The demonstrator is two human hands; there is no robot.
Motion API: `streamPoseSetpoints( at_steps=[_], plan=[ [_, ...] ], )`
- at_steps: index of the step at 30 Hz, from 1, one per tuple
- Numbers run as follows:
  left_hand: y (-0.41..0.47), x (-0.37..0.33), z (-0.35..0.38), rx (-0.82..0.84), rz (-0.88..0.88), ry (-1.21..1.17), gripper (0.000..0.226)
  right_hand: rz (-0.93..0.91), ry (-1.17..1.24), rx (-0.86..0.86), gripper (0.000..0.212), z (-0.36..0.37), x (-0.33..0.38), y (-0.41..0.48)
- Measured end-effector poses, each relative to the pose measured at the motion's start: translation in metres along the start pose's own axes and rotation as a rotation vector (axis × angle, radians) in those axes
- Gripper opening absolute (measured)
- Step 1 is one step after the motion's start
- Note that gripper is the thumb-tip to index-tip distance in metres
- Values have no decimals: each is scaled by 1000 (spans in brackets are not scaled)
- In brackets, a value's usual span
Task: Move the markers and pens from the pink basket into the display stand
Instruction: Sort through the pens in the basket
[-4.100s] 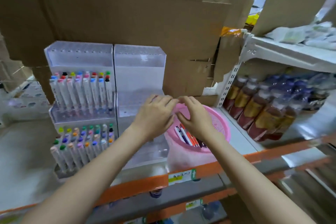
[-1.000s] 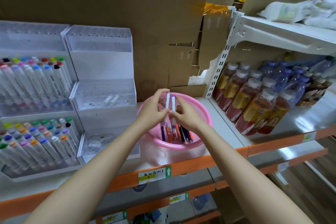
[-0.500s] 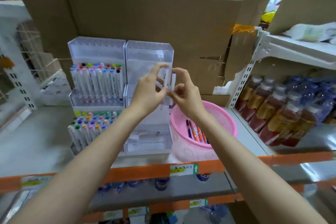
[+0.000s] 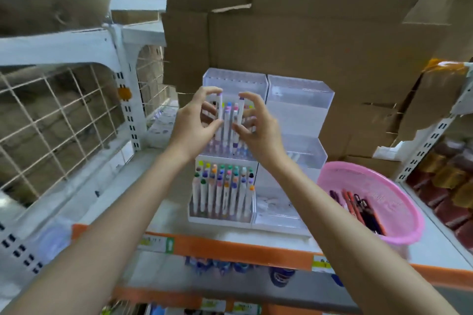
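Now, a white purple-capped marker (image 4: 219,110) is pinched upright in the left hand (image 4: 195,123) and a second white marker (image 4: 240,114) in the right hand (image 4: 259,126), both raised just before the upper tier of the clear acrylic display stand (image 4: 235,79). A second ago both were being lifted from the round pink plastic basket (image 4: 389,186), now well below and right of the right hand, with dark and red pens (image 4: 358,207) left inside. Slotting is judged next.

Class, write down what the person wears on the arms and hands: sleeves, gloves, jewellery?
The left arm and right arm are bare to the picture's edge, with no sleeves. The left hand and right hand wear no gloves; no ring, watch or bracelet shows.
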State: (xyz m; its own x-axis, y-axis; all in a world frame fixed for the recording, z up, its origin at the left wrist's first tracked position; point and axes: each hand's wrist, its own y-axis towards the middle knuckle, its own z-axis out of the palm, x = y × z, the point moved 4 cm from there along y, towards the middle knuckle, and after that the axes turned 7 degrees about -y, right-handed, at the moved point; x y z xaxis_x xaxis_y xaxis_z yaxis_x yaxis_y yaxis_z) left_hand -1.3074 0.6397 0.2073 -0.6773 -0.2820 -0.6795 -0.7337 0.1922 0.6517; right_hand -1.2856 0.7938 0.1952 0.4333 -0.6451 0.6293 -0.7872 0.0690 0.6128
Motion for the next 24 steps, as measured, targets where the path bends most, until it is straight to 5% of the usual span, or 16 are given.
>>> streamPoseSetpoints(
  at_steps=[24],
  plan=[
    [30, 65, -21, 159, 85, -127, 56, -67, -234, -234, 51, 59, 17, 22]
  ],
)
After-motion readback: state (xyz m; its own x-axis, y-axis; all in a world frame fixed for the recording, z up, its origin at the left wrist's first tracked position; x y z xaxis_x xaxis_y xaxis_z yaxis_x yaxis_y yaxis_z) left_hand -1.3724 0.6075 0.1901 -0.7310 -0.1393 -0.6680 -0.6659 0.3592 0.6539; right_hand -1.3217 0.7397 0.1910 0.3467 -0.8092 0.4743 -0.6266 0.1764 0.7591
